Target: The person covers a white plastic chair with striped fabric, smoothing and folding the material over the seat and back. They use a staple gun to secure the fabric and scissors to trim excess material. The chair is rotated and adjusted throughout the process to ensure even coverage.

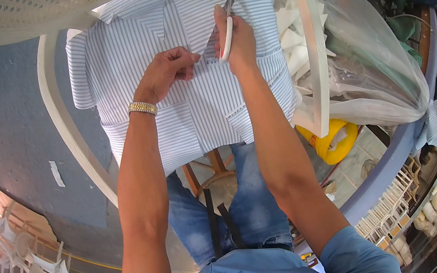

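White shirt with thin blue stripes lies spread flat over white plastic chair. Left hand, gold wristwatch on wrist, grip pinched together on shirt cloth near its middle. Right hand just right of that, grip clamped on small white-handled thread snips, blades on shirt. Clear plastic bag of white cloth right of shirt; yellow container below bag.

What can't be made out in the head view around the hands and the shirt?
- Thread snips: blade tips too small; right hand covers the handle.
- Left hand fingertips: curled under, so their grip on the striped shirt is hidden.
- Plastic bag contents: blurred by the film.
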Tool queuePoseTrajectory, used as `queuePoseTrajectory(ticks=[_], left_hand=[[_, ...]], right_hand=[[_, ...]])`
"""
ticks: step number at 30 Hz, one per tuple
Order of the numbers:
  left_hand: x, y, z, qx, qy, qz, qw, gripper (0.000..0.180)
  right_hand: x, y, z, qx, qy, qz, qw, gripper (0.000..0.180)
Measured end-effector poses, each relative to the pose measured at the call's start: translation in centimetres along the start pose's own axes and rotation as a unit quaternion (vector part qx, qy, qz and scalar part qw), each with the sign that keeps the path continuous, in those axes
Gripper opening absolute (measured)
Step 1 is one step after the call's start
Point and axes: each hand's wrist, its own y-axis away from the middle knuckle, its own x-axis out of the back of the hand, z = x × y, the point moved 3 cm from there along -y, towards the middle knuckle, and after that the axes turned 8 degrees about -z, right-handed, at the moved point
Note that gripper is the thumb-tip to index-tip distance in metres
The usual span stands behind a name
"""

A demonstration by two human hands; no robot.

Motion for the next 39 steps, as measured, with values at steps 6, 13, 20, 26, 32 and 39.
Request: queuePoseTrajectory(ticks=[6,13,20,26,32,39], left_hand=[[0.2,-0.1,0.0,-0.001,0.001,0.011,1.0,0.019],[-2.3,1.2,2.3,-0.159,-0.351,0.353,0.852,0.04],[-5.2,-8.2,4.2,-0.287,-0.705,0.327,0.56,0.053],[-3.0,-11.0,8.3,-0.208,-0.731,0.344,0.551,0.033],[-4.6,-10.3,12.3,-0.254,-0.663,0.32,0.628,0.017],[-4.4,-9.4,13.0,-0.278,-0.648,0.285,0.65,0.018]], right_hand=[[0.2,-1.6,0.0,0.037,-0.01,0.0,0.999,0.06],[1.4,-0.1,0.1,-0.044,-0.042,-0.039,0.997,0.054],[3.5,0.8,0.2,-0.025,0.003,-0.107,0.994,0.046],[4.3,-1.0,-0.5,0.0,0.004,-0.107,0.994,0.051],[4.3,-2.0,-2.0,-0.013,0.025,-0.097,0.995,0.051],[4.9,-2.3,-2.5,-0.011,0.08,-0.1,0.992,0.058]])
